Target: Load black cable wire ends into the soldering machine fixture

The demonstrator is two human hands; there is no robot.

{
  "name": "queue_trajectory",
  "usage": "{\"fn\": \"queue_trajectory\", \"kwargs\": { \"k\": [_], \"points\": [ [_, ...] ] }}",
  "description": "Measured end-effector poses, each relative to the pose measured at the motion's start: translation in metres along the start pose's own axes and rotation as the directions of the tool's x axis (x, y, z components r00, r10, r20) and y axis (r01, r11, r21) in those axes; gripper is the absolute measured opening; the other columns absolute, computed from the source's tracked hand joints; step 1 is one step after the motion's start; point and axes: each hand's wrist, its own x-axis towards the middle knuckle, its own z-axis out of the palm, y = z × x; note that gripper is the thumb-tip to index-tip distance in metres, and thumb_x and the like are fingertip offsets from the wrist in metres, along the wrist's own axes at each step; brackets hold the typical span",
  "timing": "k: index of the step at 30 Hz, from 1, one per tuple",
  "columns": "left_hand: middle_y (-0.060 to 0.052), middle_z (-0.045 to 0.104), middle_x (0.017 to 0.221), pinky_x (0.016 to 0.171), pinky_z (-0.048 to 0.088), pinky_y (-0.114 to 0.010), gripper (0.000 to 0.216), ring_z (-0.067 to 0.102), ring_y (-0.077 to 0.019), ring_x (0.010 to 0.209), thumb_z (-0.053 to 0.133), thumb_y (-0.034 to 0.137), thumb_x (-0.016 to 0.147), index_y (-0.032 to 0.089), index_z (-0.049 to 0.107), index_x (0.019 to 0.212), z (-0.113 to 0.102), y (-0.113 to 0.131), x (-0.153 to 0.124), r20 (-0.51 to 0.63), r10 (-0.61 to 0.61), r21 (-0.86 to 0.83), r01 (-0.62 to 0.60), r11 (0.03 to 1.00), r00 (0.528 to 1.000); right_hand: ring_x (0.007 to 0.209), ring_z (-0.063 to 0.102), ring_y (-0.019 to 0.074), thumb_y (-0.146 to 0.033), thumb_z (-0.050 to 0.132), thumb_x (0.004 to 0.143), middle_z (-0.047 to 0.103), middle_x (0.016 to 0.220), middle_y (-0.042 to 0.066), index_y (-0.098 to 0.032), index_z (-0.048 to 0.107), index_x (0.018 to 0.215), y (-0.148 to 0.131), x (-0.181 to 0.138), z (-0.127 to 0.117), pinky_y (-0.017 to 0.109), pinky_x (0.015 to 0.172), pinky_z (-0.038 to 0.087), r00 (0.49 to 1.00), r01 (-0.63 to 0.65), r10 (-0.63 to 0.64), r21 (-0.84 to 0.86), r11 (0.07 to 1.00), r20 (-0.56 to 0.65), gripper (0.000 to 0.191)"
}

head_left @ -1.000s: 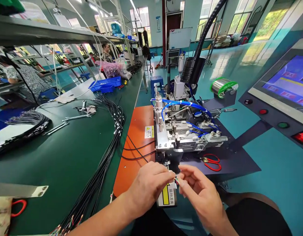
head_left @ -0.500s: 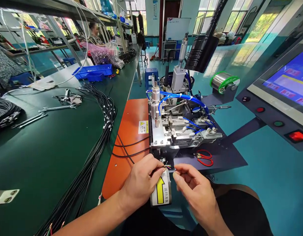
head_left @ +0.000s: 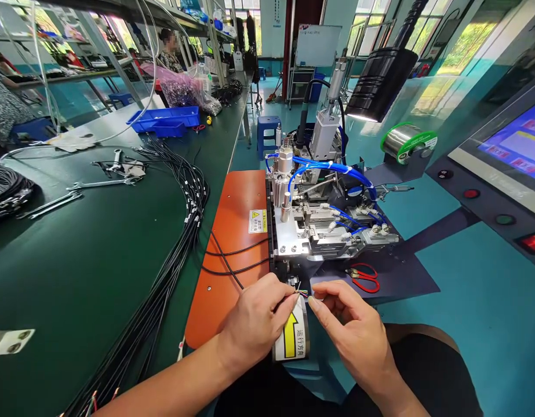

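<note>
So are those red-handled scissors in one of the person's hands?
No, the red-handled scissors lie on the dark mat, apart from both hands.

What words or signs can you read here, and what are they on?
"运行方向", beside a yellow arrow: white label on the machine's front, under the hands.
Yellow warning sticker on the orange plate: triangle sign, text too small to read.
Screen at right: red boxes, characters blurred.
Whiteboard and wall poster far back: unreadable.
</note>
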Motion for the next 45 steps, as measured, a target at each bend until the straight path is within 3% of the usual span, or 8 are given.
{"fn": "queue_trajectory", "kwargs": {
  "k": [16,23,29,45],
  "points": [
    [0.002,0.055,0.083,0.07,0.037,-0.017,0.018,0.049,-0.0027,0.077,0.051,0.031,0.096,0.02,0.065,0.09,0.0,-0.001,0.001,-0.024,0.011,-0.001,-0.011,1.0,1.0,0.083,0.054,0.0041,-0.026,0.061,0.097,0.055,0.098,0.0,-0.02,0.066,0.102,-0.007,0.004,0.0,0.011,0.069,0.047,0.982,0.168,-0.175,-0.093,0.981,-0.075,0.01],
    [0.001,0.054,0.083,0.068,0.036,-0.019,0.019,0.047,-0.004,0.075,0.05,0.031,0.096,0.021,0.066,0.092,0.002,-0.001,0.001,-0.009,0.033,0.049,-0.033,0.998,0.999,0.088,0.053,0.0047,-0.016,0.057,0.098,0.053,0.1,0.003,-0.02,0.066,0.107,-0.01,0.012,-0.007,0.014,0.075,0.047,0.935,0.356,-0.352,-0.113,0.928,0.047,0.013],
    [0.001,0.053,0.082,0.069,0.035,-0.019,0.019,0.045,-0.0045,0.074,0.049,0.032,0.097,0.023,0.066,0.094,0.003,-0.004,0.0,0.011,0.038,0.081,-0.038,0.996,0.999,0.089,0.051,0.0054,-0.012,0.053,0.099,0.051,0.099,0.005,-0.015,0.064,0.103,-0.009,0.016,-0.003,0.016,0.079,0.045,0.903,0.429,-0.42,-0.14,0.892,0.09,0.012],
    [-0.003,0.045,0.074,0.058,0.027,-0.023,0.023,0.036,-0.007,0.063,0.049,0.022,0.095,0.013,0.057,0.075,-0.003,0.008,0.0,0.013,0.245,0.337,-0.235,0.912,0.969,0.08,0.042,0.0096,-0.021,0.039,0.104,0.047,0.092,0.007,-0.009,0.054,0.092,-0.005,0.016,0.008,0.023,0.072,0.034,0.925,0.38,-0.35,-0.321,0.868,0.147,0.022]
  ]
}}
